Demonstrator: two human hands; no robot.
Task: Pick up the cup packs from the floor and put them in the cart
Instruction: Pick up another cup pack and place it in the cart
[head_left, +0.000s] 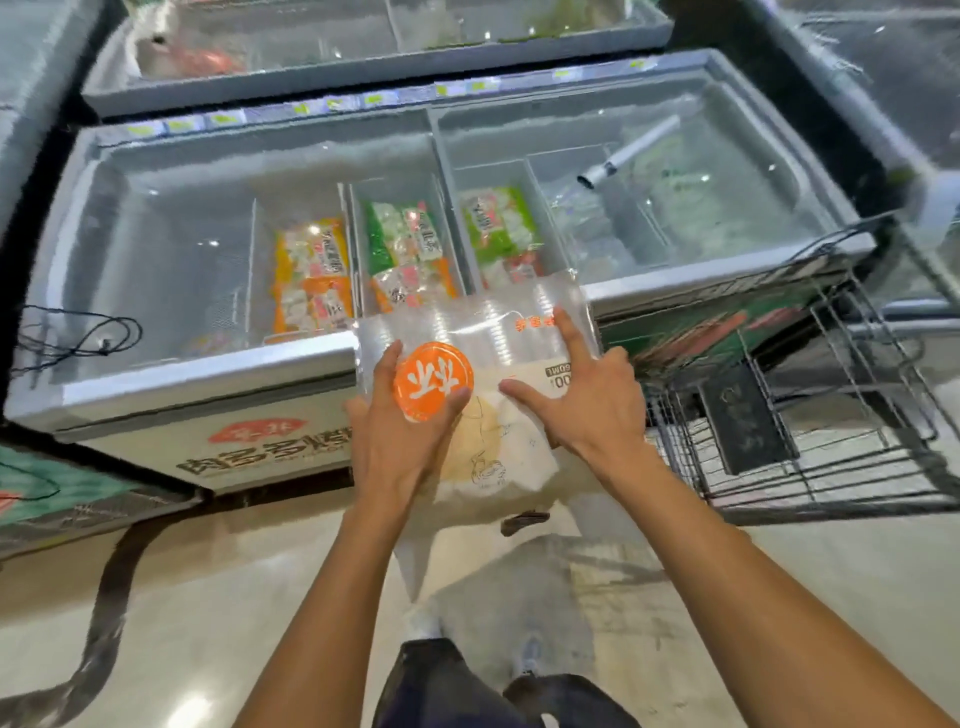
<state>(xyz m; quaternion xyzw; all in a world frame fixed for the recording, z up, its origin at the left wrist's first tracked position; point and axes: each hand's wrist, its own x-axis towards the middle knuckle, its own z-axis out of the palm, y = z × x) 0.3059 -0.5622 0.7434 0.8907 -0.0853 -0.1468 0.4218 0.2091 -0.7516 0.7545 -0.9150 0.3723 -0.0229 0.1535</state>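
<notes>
A clear plastic cup pack (467, 332) with a round orange label and red print is held up in front of me, level with the freezer's front edge. My left hand (402, 431) grips its lower left side over the orange label. My right hand (582, 395) holds its right side with the fingers spread over the plastic. The black wire cart (810, 415) stands just to the right of the pack, its basket open at the top. No other pack is visible on the floor.
A glass-topped chest freezer (208, 364) with coloured frozen food bags stands directly ahead. More freezers stand behind it and to the right. A grey tube (628, 150) lies on the glass lid. The pale tiled floor (208, 597) lies below my arms.
</notes>
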